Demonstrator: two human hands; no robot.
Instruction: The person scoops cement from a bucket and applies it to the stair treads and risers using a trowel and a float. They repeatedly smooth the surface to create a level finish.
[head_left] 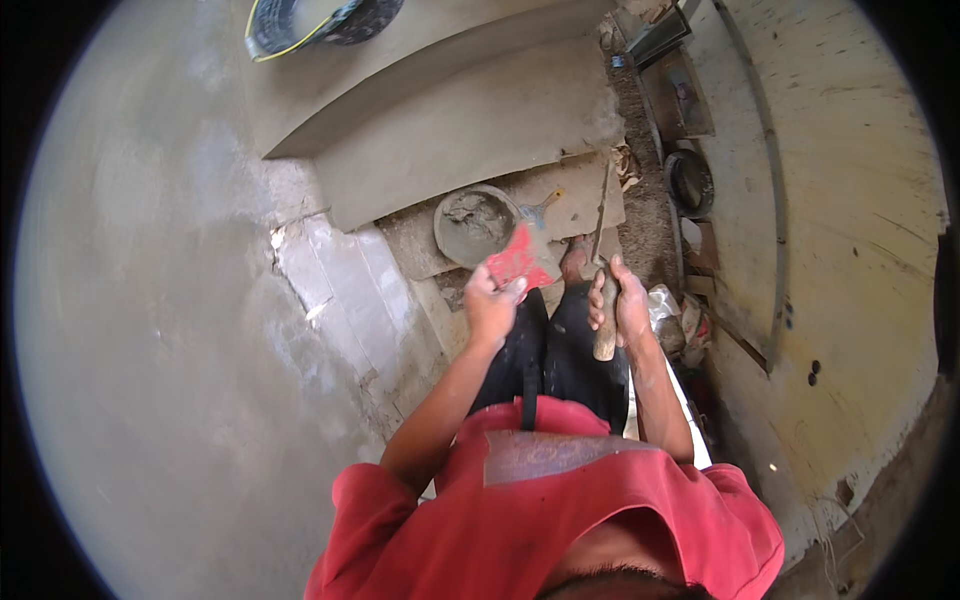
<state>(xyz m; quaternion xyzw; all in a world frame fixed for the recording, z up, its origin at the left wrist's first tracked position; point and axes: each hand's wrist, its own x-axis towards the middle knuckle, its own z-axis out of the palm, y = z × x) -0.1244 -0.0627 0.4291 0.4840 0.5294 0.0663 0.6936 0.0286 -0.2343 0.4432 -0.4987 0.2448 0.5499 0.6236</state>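
My left hand (493, 303) pinches a flat red piece (518, 257) smeared with grey mortar; its exact kind I cannot make out. Across from it, my right hand (628, 305) is closed around the wooden handle of a trowel (605, 325). The trowel's narrow-looking blade points away from me, seen nearly edge-on. Just beyond the red piece stands a round bucket (446, 243) with wet grey mortar (478, 218) inside. Beside the bucket's right rim lies a small bluish scraper-like tool (540, 210) with a yellow end, partly hidden by the red piece.
A grey plastered step (460, 110) rises ahead, with a black bucket (365, 22) with a yellow rim above it. Smooth plastered wall (170, 300) fills the left. On the right are a large pale board (850, 200), a round black container (689, 183) and plastic bags (680, 320).
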